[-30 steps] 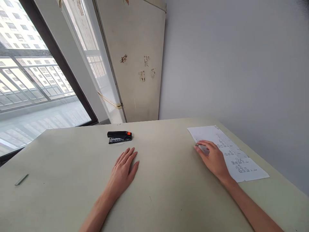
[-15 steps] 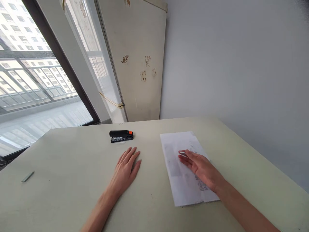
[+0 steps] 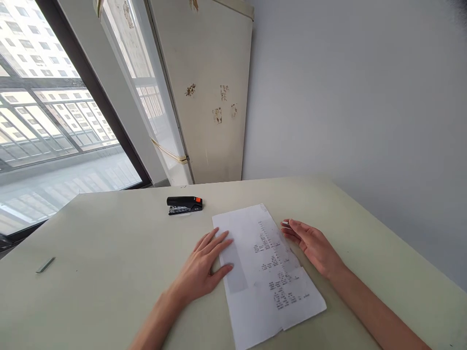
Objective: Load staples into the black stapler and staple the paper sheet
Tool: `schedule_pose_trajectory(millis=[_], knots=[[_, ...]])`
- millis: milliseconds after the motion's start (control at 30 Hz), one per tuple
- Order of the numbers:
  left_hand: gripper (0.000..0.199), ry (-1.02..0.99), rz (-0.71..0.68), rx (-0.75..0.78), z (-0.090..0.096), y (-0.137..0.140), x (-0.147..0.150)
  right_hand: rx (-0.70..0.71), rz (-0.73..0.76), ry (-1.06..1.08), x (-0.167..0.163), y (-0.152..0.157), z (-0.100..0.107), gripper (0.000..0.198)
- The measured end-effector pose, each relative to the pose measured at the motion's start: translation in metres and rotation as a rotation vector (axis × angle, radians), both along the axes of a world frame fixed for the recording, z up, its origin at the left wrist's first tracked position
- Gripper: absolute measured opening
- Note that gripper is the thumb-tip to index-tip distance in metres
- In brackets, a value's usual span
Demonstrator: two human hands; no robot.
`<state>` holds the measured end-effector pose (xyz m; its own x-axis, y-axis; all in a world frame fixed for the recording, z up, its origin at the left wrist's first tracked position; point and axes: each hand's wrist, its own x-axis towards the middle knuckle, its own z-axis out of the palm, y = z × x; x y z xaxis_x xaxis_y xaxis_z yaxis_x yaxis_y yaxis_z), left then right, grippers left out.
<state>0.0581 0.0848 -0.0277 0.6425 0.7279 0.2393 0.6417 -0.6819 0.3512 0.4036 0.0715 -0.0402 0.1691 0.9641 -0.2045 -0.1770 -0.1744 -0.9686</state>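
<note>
My left hand [image 3: 207, 262] lies with fingers spread on the left edge of the paper sheets [image 3: 251, 301]. They have printed text on the right half and an uneven lower edge. To the right of the paper, my right hand [image 3: 314, 245] is raised just over the table. Its thumb and fingers pinch a small silvery piece [image 3: 285, 223], perhaps a short strip of staples; most of it is hidden by the fingers. A black stapler [image 3: 185, 204] with an orange patch rests beyond my left hand, touched by neither hand.
A thin grey strip [image 3: 45, 265] lies on the pale table [image 3: 109, 253] at the far left. A refrigerator with worn patches [image 3: 207, 141] stands behind the table. A plain wall [image 3: 346, 97] borders the right side, and a window [image 3: 54, 112] is at the left.
The paper has shifted left and toward me, turning slightly. My left hand has moved right onto its edge. My right hand, still pinching the small piece, is now beside the paper rather than over it.
</note>
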Motion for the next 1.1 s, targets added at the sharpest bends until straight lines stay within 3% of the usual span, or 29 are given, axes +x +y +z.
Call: schedule_pose_trajectory(millis=[200, 367, 500, 633, 867, 1100], knots=[[0.052, -0.006, 0.025, -0.083, 0.009, -0.001, -0.048, 0.036, 0.083, -0.184, -0.01, -0.003, 0.003, 0.052], [0.034, -0.056, 0.168, -0.071, 0.011, -0.012, -0.095, 0.06, 0.124, -0.258, -0.023, -0.004, 0.008, 0.052], [0.042, -0.067, 0.33, -0.02, 0.013, -0.015, -0.133, 0.101, 0.179, -0.277, -0.043, 0.004, 0.008, 0.054], [0.051, -0.117, 0.369, -0.068, 0.016, -0.015, -0.162, 0.152, 0.251, -0.297, -0.079, 0.026, 0.004, 0.052], [0.052, -0.156, 0.338, -0.129, 0.014, -0.017, -0.185, 0.238, 0.366, -0.375, -0.151, 0.07, -0.001, 0.044], [0.052, -0.15, 0.35, -0.179, 0.019, -0.02, -0.194, 0.318, 0.316, -0.579, -0.194, 0.104, -0.003, 0.032]])
